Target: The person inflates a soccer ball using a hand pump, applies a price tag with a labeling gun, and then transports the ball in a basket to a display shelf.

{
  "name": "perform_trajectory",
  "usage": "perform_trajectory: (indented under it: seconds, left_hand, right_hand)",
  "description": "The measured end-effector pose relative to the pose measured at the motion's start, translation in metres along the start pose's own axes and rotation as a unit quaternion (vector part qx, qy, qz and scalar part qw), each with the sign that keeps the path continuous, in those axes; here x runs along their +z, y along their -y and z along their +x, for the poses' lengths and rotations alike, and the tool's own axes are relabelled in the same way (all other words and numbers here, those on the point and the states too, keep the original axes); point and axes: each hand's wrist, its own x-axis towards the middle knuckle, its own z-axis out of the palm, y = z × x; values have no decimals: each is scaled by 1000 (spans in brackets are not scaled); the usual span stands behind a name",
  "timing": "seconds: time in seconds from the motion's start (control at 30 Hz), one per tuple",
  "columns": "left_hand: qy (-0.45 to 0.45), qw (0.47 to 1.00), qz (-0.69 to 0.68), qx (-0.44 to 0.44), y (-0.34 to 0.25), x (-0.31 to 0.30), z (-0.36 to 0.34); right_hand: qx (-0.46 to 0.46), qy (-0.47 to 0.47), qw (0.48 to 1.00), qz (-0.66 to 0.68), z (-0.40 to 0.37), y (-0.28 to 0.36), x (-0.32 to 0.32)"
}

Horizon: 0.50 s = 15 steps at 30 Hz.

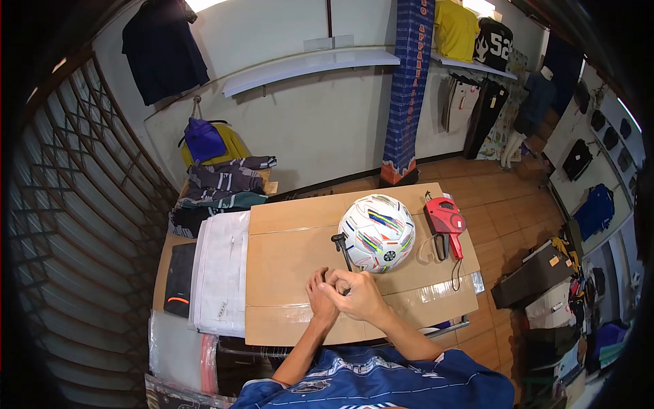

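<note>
Both my hands meet over the front half of the cardboard sheet, fingers curled together. A thin black T-handled pump sticks up from between them, its crosspiece overlapping the left side of the ball in this view. My left hand is closed at its lower end. Pressed against it, my right hand is closed too, with a small dark bit showing between its fingers. The lower end is mostly hidden. Just beyond my hands, a white soccer ball with coloured streaks rests on the cardboard.
A red tape dispenser or labeler and black-handled scissors lie right of the ball. White plastic packs and a dark pouch are at left. Folded clothes pile behind them. A blue pillar stands beyond the table.
</note>
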Motion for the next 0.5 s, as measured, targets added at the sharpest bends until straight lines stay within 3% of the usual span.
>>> perform_trajectory:
  seconds: [0.07,0.3,0.5]
  left_hand:
    - [22,994,105,18,3,1,-1]
    - [-24,995,88,32,-6,-3,0]
    - [-22,996,84,24,-5,0,-1]
  right_hand:
    - [15,-6,1000,-1,-1,-19,6]
    - [28,-27,999,-6,-5,-45,19]
    - [-1,10,999,-32,0,-23,2]
